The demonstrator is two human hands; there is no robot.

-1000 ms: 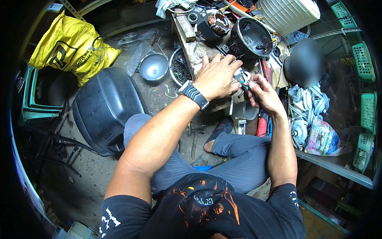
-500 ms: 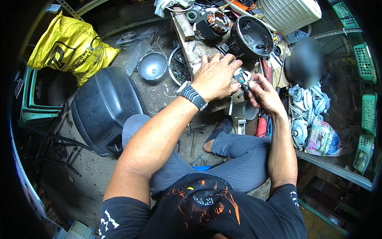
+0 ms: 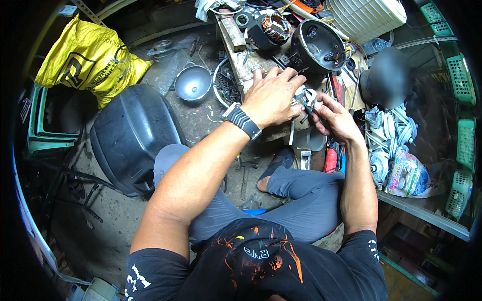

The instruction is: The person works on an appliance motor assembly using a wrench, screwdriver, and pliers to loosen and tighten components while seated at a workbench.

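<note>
My left hand (image 3: 273, 96), with a dark striped watch on its wrist, is closed over a silvery metal part (image 3: 299, 94) at the front edge of the wooden workbench. Its palm and fingers hide most of that part, so its kind does not show. On the right, my right hand (image 3: 335, 119) pinches a wrench (image 3: 311, 96) between thumb and fingers. The wrench's silvery open jaw sits against the metal part, beside my left thumb; the handle is mostly hidden by my fingers.
Behind my hands stand a round black housing (image 3: 319, 46) and a copper-wound motor stator (image 3: 275, 27). A grey metal bowl (image 3: 193, 84) and a large black plastic case (image 3: 135, 138) lie left on the floor. White plastic motor parts (image 3: 389, 130) are heaped at the right.
The wrench jaw has turned slightly and shows more fully beside the metal part. My right hand and forearm have shifted a little to the right. My left hand stays put.
</note>
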